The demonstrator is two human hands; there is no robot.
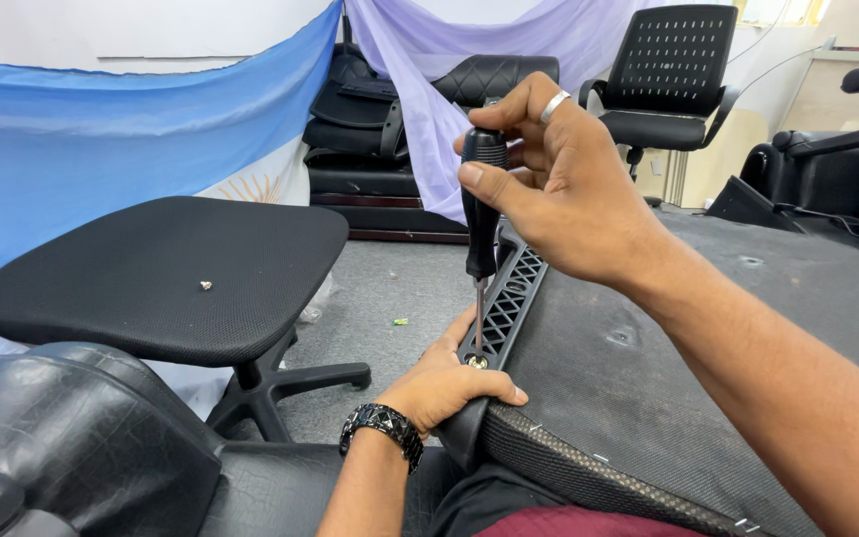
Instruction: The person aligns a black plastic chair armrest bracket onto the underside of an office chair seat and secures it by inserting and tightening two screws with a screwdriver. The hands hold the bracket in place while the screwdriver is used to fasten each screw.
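Overturned chair seat [708, 328]: the biggest thing in view, lying underside up across the person's lap, its grey fabric bottom marked with screw holes and its woven edge stapled along the near rim.
Blue cloth [101, 139]: draped across the left background, with a lilac cloth [429, 60] hanging beside it at centre.
Mesh chair seat [161, 273]: black, on a star base, standing to the left on the grey floor, well apart from the hands.
Leather chair part [72, 438]: black, glossy, in the near left corner.
Office chairs: a mesh-backed one [668, 80] stands at the back right; others are stacked behind the lilac cloth.
Plastic bracket [509, 298]: black, latticed, lying along the left edge of the overturned seat.
Right hand [559, 189]: raised above the bracket, fingers closed firmly round the screwdriver's handle, a ring on one finger.
Left hand [444, 383]: wrapped round the seat's near corner, thumb on the woven edge, steadying the bracket's lower end; a black watch sits on the wrist.
Screwdriver [481, 214]: black-handled, held upright, its shaft pointing straight down.
Screw [476, 362]: at the bracket's lower end, under the screwdriver tip.
Loose screw [206, 285]: small, lying on the mesh chair seat.
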